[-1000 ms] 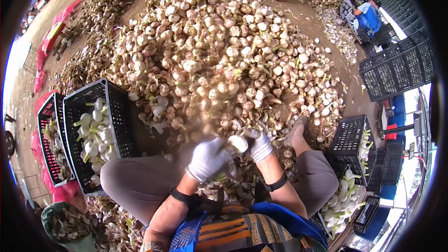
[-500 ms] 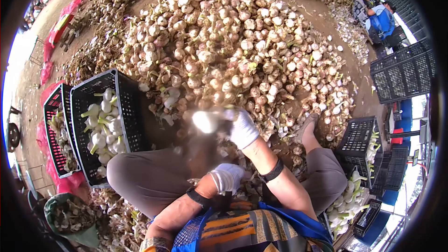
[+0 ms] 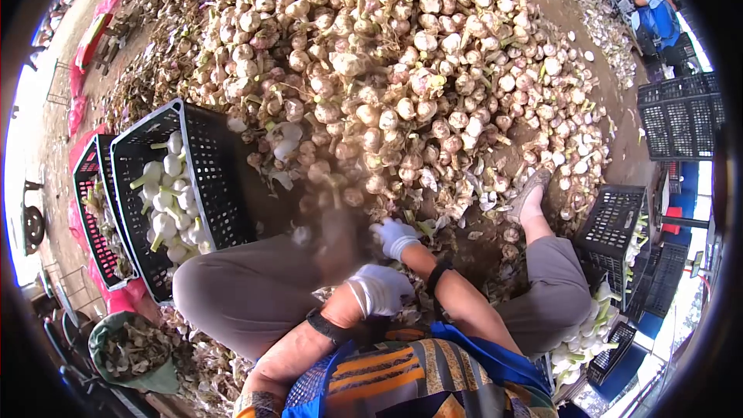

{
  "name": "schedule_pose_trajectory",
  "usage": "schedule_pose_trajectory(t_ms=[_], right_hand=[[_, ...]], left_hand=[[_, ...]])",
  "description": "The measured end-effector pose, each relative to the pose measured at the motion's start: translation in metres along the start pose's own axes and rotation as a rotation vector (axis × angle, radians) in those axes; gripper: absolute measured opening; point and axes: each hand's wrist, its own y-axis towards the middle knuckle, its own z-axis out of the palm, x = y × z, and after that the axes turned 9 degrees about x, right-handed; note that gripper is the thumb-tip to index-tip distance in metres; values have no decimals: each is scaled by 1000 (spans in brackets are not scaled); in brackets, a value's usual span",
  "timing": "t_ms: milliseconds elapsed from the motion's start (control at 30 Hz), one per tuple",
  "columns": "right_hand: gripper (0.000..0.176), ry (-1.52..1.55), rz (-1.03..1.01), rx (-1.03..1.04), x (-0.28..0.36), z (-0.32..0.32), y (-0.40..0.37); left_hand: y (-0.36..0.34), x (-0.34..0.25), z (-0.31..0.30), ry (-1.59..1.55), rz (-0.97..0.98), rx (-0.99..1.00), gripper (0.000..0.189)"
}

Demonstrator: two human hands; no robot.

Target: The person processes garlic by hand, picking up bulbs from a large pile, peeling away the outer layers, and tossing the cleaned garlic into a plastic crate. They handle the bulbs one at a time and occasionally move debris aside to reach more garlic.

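Note:
A big heap of garlic bulbs (image 3: 433, 70) with dry stalks and roots spreads over the ground ahead of me. My right hand (image 3: 393, 238), in a white glove, hangs low between my knees, near loose garlic skins (image 3: 433, 224). Its fingers point left and are partly stretched, with no bulb visible in them. My left hand (image 3: 381, 291), also gloved, is close to my lap with its fingers curled; whatever it grips is hidden. A smeared patch in the middle of the view hides part of the ground by my left knee.
At left stands a black crate (image 3: 220, 178) with cleaned white garlic (image 3: 166, 205), beside another crate (image 3: 104, 224). A sack of skins (image 3: 131, 348) lies lower left. On my right are a black crate (image 3: 611, 224), more white garlic (image 3: 592, 340) and stacked crates (image 3: 681, 120). Another person (image 3: 656, 19) sits far right.
My right hand has drawn back towards my body, down and slightly left. The bright white bulb beside it is no longer there. My left hand stays near my lap; the view has shifted slightly.

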Motion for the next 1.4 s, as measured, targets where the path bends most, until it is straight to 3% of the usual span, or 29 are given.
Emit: schedule_pose_trajectory(t_ms=[67, 100, 133, 200, 233, 267, 300, 333, 400, 467, 500, 567, 600, 633, 667, 700, 800, 867, 933, 967, 1000, 1067, 1100, 1133, 1200, 1233, 1333, 1367, 1400], right_hand=[[28, 299, 220, -86, -22, 5, 9], [22, 488, 168, -161, -39, 5, 1], [24, 382, 255, -153, -54, 2, 2], [23, -34, 277, 51, -69, -13, -18], [23, -29, 284, 50, -64, -30, -33], [24, -157, 280, 197, -54, -53, -51], [25, -286, 269, 345, -47, -63, -58], [25, -282, 263, 346, -46, -56, -53], [27, -284, 205, -21, -42, -37, -38], [30, -311, -58, -114, -16, -43, -28], [29, -293, -122, -111, 2, -45, -28], [41, -245, -205, 41, 7, -16, -3], [45, -232, -157, 71, 1, 16, 20], [44, -131, -65, 25, 3, 17, 16], [43, 64, -6, 115, 8, -4, 0], [41, -75, -150, -101, -15, 35, 22], [40, 495, 24, -121, -32, 28, -4], [38, 608, -108, -362, -56, 35, -8], [30, 927, -200, -459, -95, 63, 28], [21, 1026, -226, -608, -59, 17, -11], [25, 1278, -294, -592, -52, -1, -20], [28, 1112, -405, -768, -17, -37, -56], [35, 1073, -490, -846, -41, -12, -29], [40, 1497, -426, -586, -35, -30, -55], [39, 1685, -508, -680, -17, -51, -77], [36, 1880, -542, -619, 8, -75, -101], [30, 1708, -504, -654, -42, -39, -49], [31, 1732, -662, -669, -26, -49, -57], [30, 1626, -556, -724, -41, -36, -41]], left_hand=[[-4, 0, -11, 67, -131, 28, 21], [-1, 10, -4, 36, -183, -66, 21], [0, 18, -1, 59, -268, -146, 21], [-8, 16, -17, 87, -406, -264, 19], [-16, 13, -27, 147, -471, -357, 17], [-23, 12, -33, 208, -539, -451, 15], [-22, 20, -27, 319, -594, -639, 13], [-19, 27, -20, 431, -646, -826, 11], [-19, 29, -20, 548, -660, -858, 13], [-14, 31, -21, 431, -626, -886, 19], [-14, 24, -24, 404, -672, -808, 25], [-14, 17, -29, 408, -603, -743, 24], [-13, 23, -26, 387, -583, -729, 22], [-12, 27, -24, 309, -544, -778, 19], [-10, 31, -22, 237, -502, -825, 18], [-5, 34, -21, 184, -543, -839, 23], [5, 43, -18, 58, -509, -842, 19], [26, 61, -8, -210, -463, -743, 23], [25, 47, -16, -365, -380, -688, 32], [34, 50, -12, -408, -401, -663, 50], [37, 49, -12, -486, -396, -663, 56], [46, 49, -6, -1182, 251, -714, 56], [45, 43, -8, -1045, 184, -878, 56], [56, 59, -2, -1147, 269, -918, 58], [41, 51, -9, -1204, 351, -913, 51], [18, 19, -21, -1151, 236, -917, 52], [42, 35, -6, -725, 246, -1057, 66], [49, 35, -15, -866, 367, -987, 71], [50, 34, -7, -229, 194, -1176, 57]])
